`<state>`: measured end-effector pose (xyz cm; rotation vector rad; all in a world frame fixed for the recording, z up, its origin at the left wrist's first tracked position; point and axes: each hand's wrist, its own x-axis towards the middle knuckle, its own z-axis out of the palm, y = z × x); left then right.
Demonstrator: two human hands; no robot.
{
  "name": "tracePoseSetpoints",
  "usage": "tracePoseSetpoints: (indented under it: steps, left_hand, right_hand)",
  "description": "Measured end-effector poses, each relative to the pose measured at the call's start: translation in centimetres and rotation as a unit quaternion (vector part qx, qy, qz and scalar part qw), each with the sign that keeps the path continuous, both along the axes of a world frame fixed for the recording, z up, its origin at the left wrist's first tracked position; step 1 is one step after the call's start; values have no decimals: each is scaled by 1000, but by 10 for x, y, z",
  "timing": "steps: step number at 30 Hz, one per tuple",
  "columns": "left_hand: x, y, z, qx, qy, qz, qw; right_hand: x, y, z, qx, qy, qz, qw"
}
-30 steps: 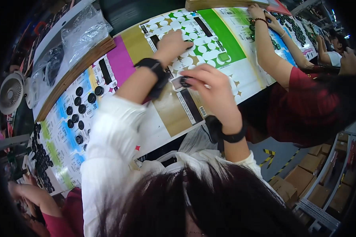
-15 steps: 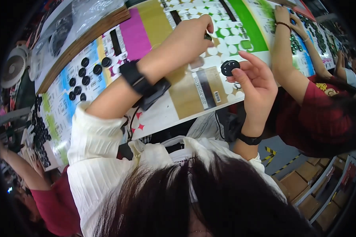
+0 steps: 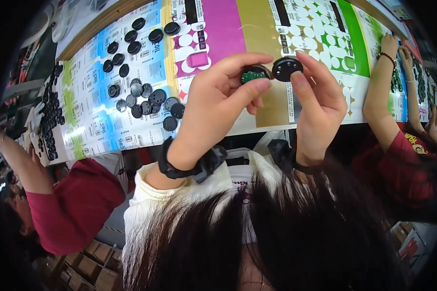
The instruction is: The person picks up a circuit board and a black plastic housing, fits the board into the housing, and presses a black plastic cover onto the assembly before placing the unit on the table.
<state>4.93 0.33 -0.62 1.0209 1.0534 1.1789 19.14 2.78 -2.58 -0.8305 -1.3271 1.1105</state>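
My left hand [image 3: 210, 104] pinches a round black housing [image 3: 255, 71] with a green circuit board showing in it, between thumb and fingers. In my right hand [image 3: 319, 99] a black disc with small holes [image 3: 286, 69] is held by its edge, tilted toward me. The two parts are side by side above the table, with their rims almost meeting; whether they touch I cannot tell. Left of my left hand lies a loose group of black discs [image 3: 157, 97] on the table. Farther back, several black round caps [image 3: 134, 47] are scattered.
Printed sheets in blue, magenta, gold and green cover the table [image 3: 222, 34]. A wooden rail [image 3: 90, 24] runs along its far left edge. One co-worker in red [image 3: 73, 203] sits on the left; another person's forearms [image 3: 381, 92] reach over the table on the right.
My left hand has come back from the far part of the table toward my right hand, bringing the housing beside the disc. The view has shifted, showing more of the table's left side.
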Motion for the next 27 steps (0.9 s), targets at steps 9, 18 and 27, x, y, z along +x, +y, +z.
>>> tracePoseSetpoints:
  steps: [9,18,27]
  left_hand:
    - [-6,-10,-3,25,8,102,994]
    - [-16,-10,0,20,49,51,997]
    - [-40,-6,5,-7,-91,-92,992]
  right_hand:
    - [-13,-7,4,74,-253,19,965]
    - [-6,6,7,247,-303,38,920]
    - [-6,6,13,262,-279,15,924]
